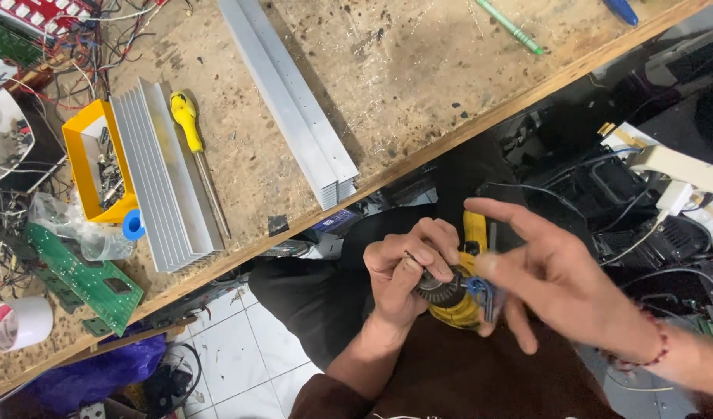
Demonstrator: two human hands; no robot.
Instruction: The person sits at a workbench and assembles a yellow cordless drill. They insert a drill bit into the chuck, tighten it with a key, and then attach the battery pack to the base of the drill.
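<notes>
- Yellow power drill with dark ribbed chuck [449, 291], down on the lap below the counter [418, 85] edge, between both hands.
- Left hand [407, 268] curled tight around the chuck, fingers pressed onto it.
- Right hand [562, 275] blurred, fingers spread wide, thumb and a finger pinching a small blue-handled key [480, 291] just beside the chuck.
- Up on the counter: yellow-handled screwdriver [193, 147], finned aluminium heat sink [158, 178], long aluminium rail [290, 97], green circuit board [85, 275].
</notes>
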